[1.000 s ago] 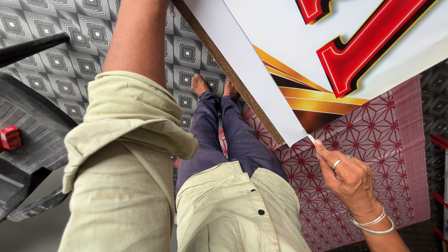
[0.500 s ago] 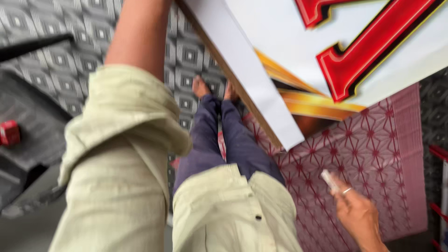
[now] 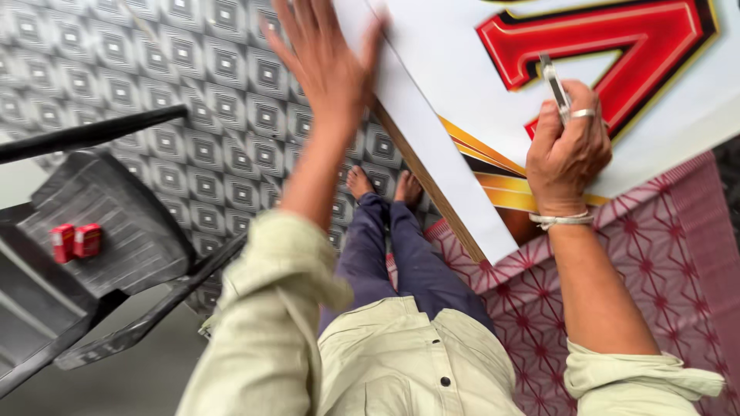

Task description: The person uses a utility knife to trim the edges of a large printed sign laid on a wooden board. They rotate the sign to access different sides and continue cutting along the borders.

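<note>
A large white sign board (image 3: 432,146) with raised red and gold shapes (image 3: 617,54) stands tilted in front of me, its brown edge facing down. My left hand (image 3: 327,58) is spread flat, fingers apart, against the board's left edge. My right hand (image 3: 569,146) is closed around a small silver cutter knife (image 3: 555,86) with its tip against the red shape. A ring and a white wristband show on that hand. Below are my legs in dark trousers and bare feet (image 3: 381,185).
A dark plastic chair (image 3: 100,254) stands at the left with two small red boxes (image 3: 75,240) on its seat. The floor has grey square-patterned tiles (image 3: 193,100). A maroon patterned mat (image 3: 663,262) lies under the board at the right.
My right hand has risen from low beside the board's corner up onto the red shape with the cutter. My left hand is now in view, pressed on the board's edge.
</note>
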